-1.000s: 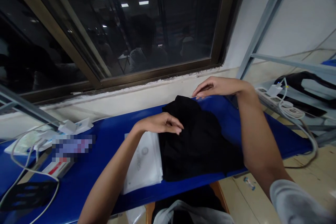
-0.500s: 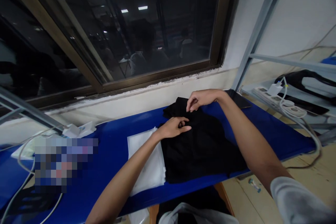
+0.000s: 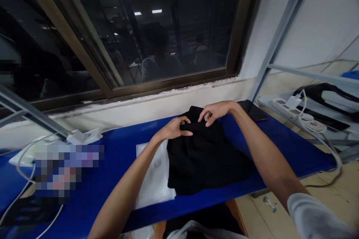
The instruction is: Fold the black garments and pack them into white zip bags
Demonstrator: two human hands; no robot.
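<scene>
A black garment [image 3: 207, 160] is spread over the blue tabletop, its kind hard to make out, with a rolled or folded band across its far part. At the left end of that band, my left hand [image 3: 174, 128] has thumb and fingers closed around the cloth. My right hand [image 3: 214, 112] pinches the same fold farther right, fingers curled down onto it. Under the garment's left side lies a flat white plastic bag [image 3: 153, 179], partly covered by the cloth and my left forearm.
The blue tabletop [image 3: 114, 164] runs below a window [image 3: 157, 37]. A dark phone-like slab [image 3: 254, 110] lies at the back right. Power strips with white cables are at the left [image 3: 89, 136] and on the right shelf [image 3: 301, 114]. Metal posts [image 3: 276, 41] flank the table.
My left hand has moved left and slightly up, onto the fold. My right hand has lowered onto the cloth. The garment's far part is now gathered into a band and the cloth has shifted left.
</scene>
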